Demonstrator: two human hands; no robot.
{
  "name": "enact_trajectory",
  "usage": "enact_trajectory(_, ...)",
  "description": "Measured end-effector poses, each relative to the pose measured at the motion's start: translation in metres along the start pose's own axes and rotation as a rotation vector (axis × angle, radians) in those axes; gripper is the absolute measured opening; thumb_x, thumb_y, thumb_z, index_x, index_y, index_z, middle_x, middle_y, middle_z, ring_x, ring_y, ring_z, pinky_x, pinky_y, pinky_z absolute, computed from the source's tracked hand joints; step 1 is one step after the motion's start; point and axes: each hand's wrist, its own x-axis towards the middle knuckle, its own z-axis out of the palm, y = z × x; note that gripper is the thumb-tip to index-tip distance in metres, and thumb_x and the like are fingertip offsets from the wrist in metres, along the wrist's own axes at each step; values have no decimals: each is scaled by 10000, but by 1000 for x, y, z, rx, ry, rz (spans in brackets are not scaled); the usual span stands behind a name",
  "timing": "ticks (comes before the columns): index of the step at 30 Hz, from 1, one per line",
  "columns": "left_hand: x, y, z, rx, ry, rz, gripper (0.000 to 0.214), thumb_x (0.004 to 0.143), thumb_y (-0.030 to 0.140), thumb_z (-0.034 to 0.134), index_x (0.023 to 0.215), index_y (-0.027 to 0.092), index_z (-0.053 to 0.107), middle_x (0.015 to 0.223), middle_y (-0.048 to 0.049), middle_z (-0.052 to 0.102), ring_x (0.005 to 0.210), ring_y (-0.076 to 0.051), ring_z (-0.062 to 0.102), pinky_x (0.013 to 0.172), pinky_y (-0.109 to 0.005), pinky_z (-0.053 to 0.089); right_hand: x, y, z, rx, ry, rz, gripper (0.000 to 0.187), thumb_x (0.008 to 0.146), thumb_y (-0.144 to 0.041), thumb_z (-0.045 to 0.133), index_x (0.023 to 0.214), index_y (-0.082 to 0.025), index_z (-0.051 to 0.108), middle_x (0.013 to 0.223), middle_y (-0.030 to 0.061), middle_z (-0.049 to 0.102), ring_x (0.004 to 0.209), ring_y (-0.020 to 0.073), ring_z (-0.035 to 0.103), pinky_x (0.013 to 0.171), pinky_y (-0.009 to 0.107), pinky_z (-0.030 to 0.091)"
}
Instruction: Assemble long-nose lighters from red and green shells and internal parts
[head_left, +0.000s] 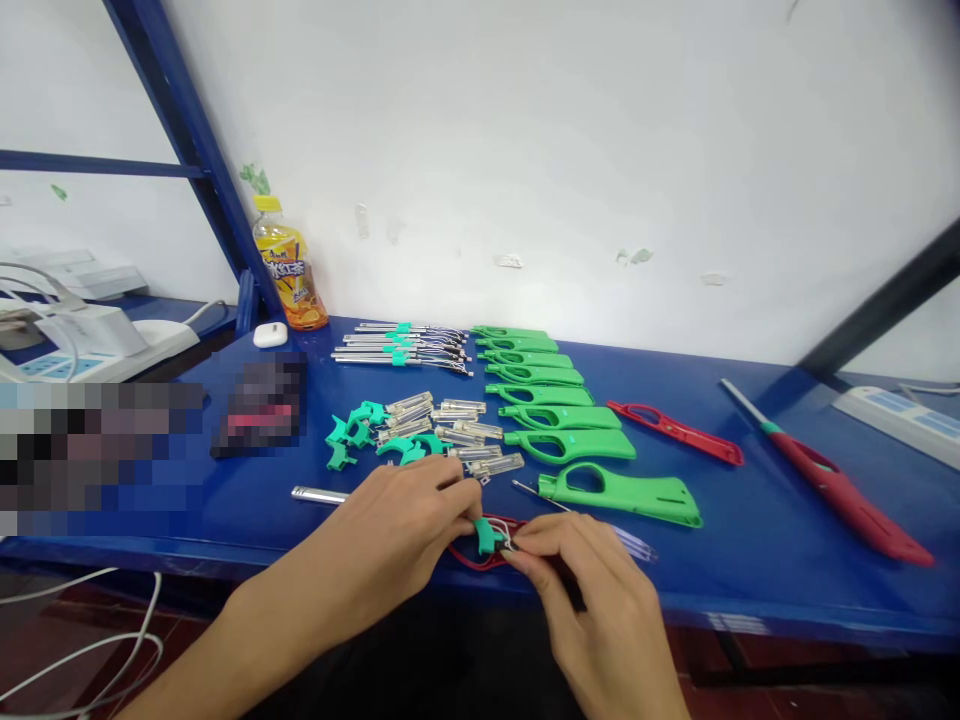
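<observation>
A row of green shells (555,410) lay just behind the hands. A pile of teal and clear parts (420,430) was to their left, and a finished red lighter (840,490) lay well apart on the right. The left hand (405,530) gripped a red shell (480,557) at the near edge, its fingers curled over it. The right hand (600,590) pinched it just beside its teal trigger (486,537). The tabletop (750,570) was blue, the wall (600,150) white.

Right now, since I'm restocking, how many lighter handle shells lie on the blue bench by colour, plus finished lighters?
Green handle shells: 8
Red handle shells: 2, one loose, one partly hidden under the left hand (pinching a teal trigger) and right hand
Finished red lighter: 1
Total: 11
</observation>
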Motion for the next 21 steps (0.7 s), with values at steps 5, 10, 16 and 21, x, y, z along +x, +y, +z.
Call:
enact_trajectory(5, 0, 1, -2, 70, -14, 28, 210, 1070, 95, 515, 979, 221, 656, 955, -16, 637, 861, -220, 625, 643, -326, 349, 2, -3, -3, -3, -15, -8, 124, 1029, -129, 659, 972, -240, 656, 974, -4, 752, 865, 180, 703, 831, 330, 515)
enact_trajectory(10, 0, 4, -5, 67, -17, 28, 187, 1078, 126, 532, 1016, 220, 681, 985, -22, 636, 855, -214, 627, 638, -324, 359, 4, -5, -8, -26, -9, -73, 119, 1008, -104, 672, 1000, -218, 702, 986, 28, 760, 860, 193, 710, 843, 350, 538)
enact_trajectory(16, -1, 4, -5, 96, -26, 32, 212, 1065, 93, 537, 1020, 232, 690, 998, -11, 610, 811, -187, 612, 622, -317, 351, 3, -4, -7, -54, -6, -109, 141, 1001, -76, 675, 1018, -209, 719, 985, 42, 765, 835, 201, 704, 793, 364, 533)
enact_trajectory(21, -2, 5, -7, 108, -39, 26, 218, 1061, 83, 528, 1031, 239, 677, 1021, -11, 607, 840, -193, 615, 634, -323, 366, 1, 0, -5, -90, -12, -125, 143, 1006, -75, 675, 1053, -204, 715, 996, 50, 757, 847, 200, 692, 788, 365, 517)
